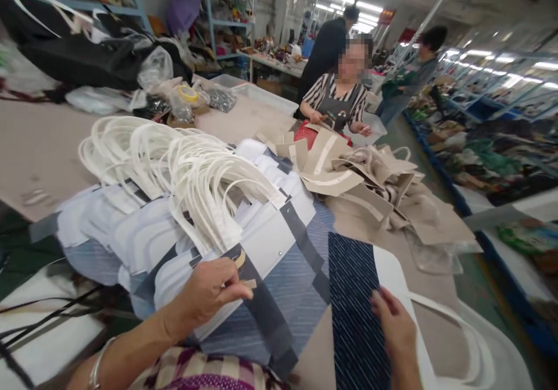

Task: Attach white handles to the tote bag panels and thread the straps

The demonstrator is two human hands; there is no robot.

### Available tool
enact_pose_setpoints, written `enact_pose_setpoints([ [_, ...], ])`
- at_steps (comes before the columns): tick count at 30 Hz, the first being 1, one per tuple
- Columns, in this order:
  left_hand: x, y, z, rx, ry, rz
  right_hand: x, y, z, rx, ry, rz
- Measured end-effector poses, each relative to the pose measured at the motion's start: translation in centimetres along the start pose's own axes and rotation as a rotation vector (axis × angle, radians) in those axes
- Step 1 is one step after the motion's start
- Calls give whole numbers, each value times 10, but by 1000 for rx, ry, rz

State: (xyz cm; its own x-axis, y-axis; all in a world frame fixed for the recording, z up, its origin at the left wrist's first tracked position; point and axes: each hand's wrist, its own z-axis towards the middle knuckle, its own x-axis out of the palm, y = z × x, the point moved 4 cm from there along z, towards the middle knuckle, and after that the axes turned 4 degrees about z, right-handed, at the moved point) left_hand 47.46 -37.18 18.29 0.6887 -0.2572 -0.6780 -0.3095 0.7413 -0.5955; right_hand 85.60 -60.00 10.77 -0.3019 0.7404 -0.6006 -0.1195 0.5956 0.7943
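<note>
Two hands in view. Left hand point(207, 294) is curled narrow, pinching a small tan strip point(244, 279) over a grey webbing strap point(261, 314) on the top blue-grey bag panel point(257, 274); metal bangle point(96, 364) on that wrist. Right hand point(392, 326) has its fingers on the edge of a navy pinstripe panel point(355, 314); can't tell if it's gripping. That panel lies on the near end of the counter point(43, 157), beside the panel stack point(131, 233). White looped handles point(183, 169) fan out over the stack, and one more white handle point(457, 332) sits right of the right hand. Pile of tan bags with cream strips point(353, 172) is just past the stack, touching it. Far side: seated co-worker in striped top and apron point(335, 96), both hands on a red bag point(309, 134). Two more people stand behind point(326, 47). Clear plastic bags and a yellow tape roll point(187, 93) are on the counter's far left, next to a black bag point(78, 58). Metal shelving point(209, 6) is behind.
</note>
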Motion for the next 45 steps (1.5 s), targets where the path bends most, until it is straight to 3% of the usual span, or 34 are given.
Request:
enact_pose_setpoints([
  [2,1,-5,3,166,-15,78,52,49,-48,-146,402,173],
  [4,2,-8,7,264,-8,152,86,104,-102,-432,624,255],
  [6,2,-10,10,320,15,214,103,148,-147,-716,715,272],
  [8,2,-12,11,365,38,244,111,173,-174,-927,742,246],
  [13,4,-12,8,412,92,255,124,178,-183,-1116,770,142],
  [19,6,-1,8,214,188,83,133,170,-185,-1181,650,111],
  [21,9,1,8,194,233,48,137,168,-189,-1149,606,131],
  [23,12,3,10,189,251,58,144,164,-189,-1002,591,181],
  [28,17,1,14,215,196,18,177,120,-154,-211,568,410],
  [31,21,7,12,240,169,62,192,90,-123,53,518,531],
  [36,37,33,5,321,159,337,204,75,-97,77,585,544],
  [45,41,46,-1,319,106,241,213,83,-103,24,593,381],
])
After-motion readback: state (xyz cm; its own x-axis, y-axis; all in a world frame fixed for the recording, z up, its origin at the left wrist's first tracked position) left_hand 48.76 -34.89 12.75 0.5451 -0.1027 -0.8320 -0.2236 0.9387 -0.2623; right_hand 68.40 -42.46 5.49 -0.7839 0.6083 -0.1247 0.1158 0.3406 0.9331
